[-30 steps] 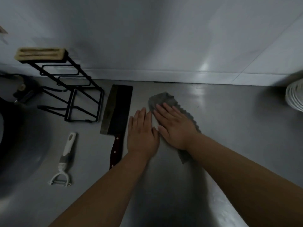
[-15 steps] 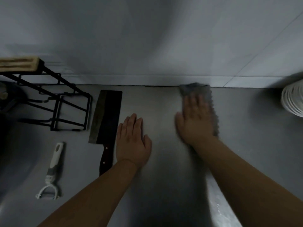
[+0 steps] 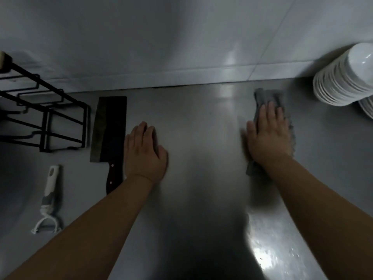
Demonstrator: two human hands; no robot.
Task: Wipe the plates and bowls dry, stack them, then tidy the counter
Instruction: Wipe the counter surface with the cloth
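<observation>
Right hand (image 3: 267, 134), fingers straight, presses the grey cloth (image 3: 271, 98) flat on the steel counter (image 3: 191, 122). Left hand (image 3: 144, 152) rests released, palm down, right of the dark rectangular cleaver (image 3: 108, 128).

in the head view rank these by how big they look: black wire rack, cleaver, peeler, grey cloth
1. black wire rack, even though it is cut off by the frame edge
2. cleaver
3. peeler and grey cloth: unsure, the right hand covers much of it
</observation>
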